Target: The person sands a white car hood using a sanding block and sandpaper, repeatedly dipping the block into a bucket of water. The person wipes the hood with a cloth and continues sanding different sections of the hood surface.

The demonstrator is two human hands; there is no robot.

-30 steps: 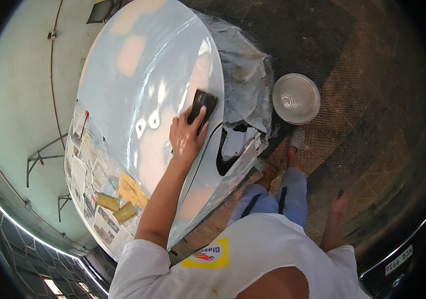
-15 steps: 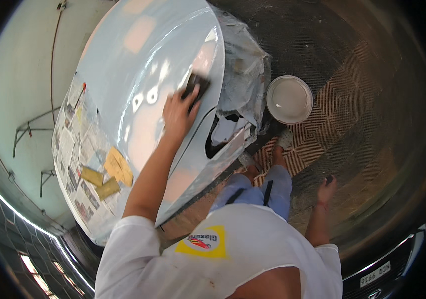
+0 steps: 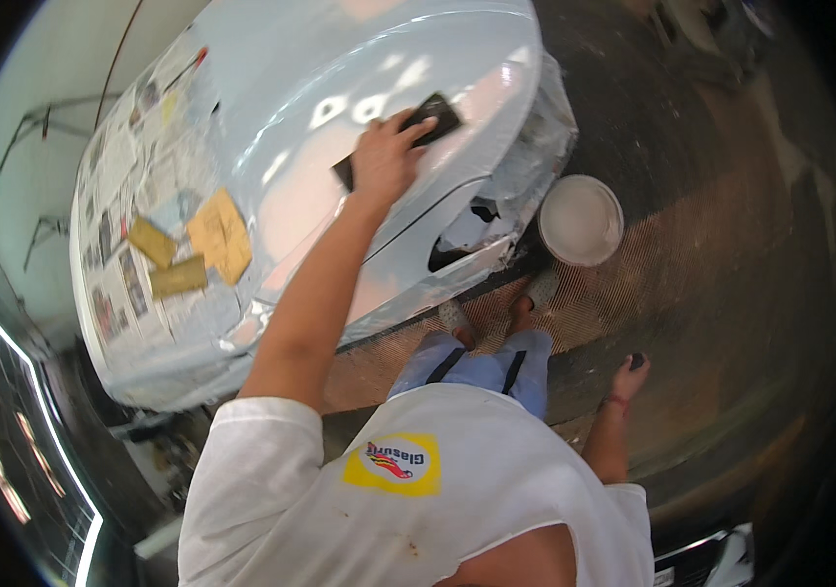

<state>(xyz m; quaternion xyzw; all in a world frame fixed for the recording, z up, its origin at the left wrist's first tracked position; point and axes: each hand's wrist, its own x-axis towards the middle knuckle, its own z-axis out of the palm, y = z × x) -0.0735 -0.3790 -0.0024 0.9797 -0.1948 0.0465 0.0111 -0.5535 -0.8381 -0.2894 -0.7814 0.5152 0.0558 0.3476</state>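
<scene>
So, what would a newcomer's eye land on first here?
Probably the pale blue-grey car panel with pinkish patches at upper centre, where the left hand grips a long black block on its surface. Next, the round white bucket on the dark floor, right of the car. Then, at the left, printed newspaper sheets over the car, with two flat mustard-yellow pads lying on them.

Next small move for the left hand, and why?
Probably a short slide of the dark block toward the pinkish patch just past its far end, light and level. The left hand already has its grip over the block, which appears to lie on the pale car panel, and nothing visible stands between block and patch.
</scene>
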